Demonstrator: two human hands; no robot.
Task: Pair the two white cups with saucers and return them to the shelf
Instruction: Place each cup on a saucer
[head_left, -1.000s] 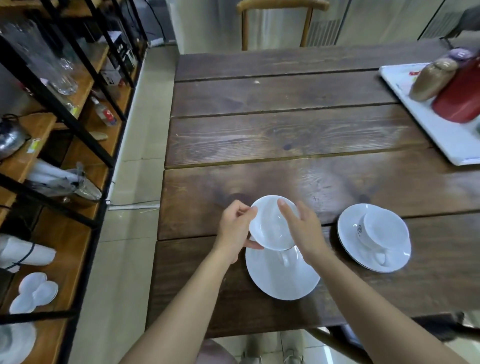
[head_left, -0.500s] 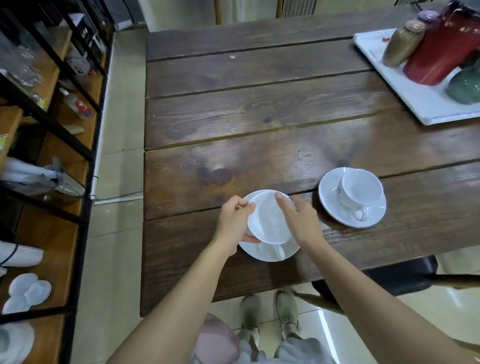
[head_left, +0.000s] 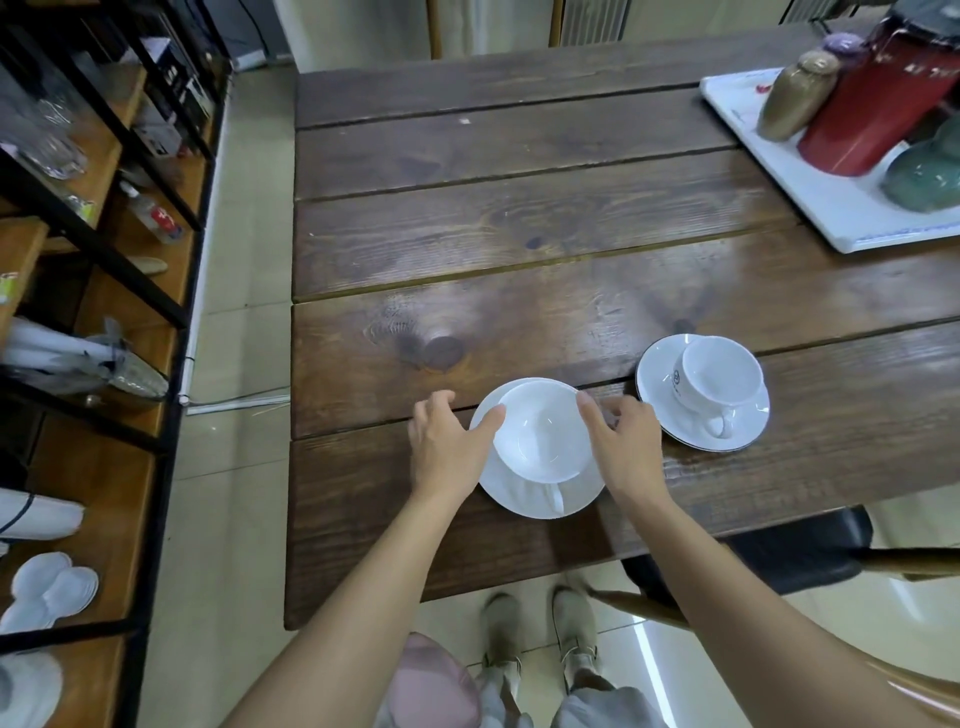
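A white cup (head_left: 537, 441) sits in a white saucer (head_left: 524, 501) near the front edge of the dark wooden table (head_left: 519, 234), its handle pointing toward me. My left hand (head_left: 447, 447) is at the cup's left side, fingers apart, thumb tip at the rim. My right hand (head_left: 626, 447) is at its right side, fingers apart, index tip touching the rim. Neither hand is closed around the cup. To the right, the second white cup (head_left: 719, 376) stands on its own saucer (head_left: 696, 436). The wooden shelf (head_left: 104, 452) with black frame runs along the left.
A white tray (head_left: 810, 208) at the table's far right carries a red canister (head_left: 872, 104) and other jars. The shelf holds glassware, white dishes (head_left: 49, 587) and rolled cloths. A black chair seat (head_left: 779, 551) sits under the table's right front. Tiled floor lies between shelf and table.
The cup, held above the saucer in both hands, has come down onto it. Both hands have loosened and spread to its sides. The view has tilted further down.
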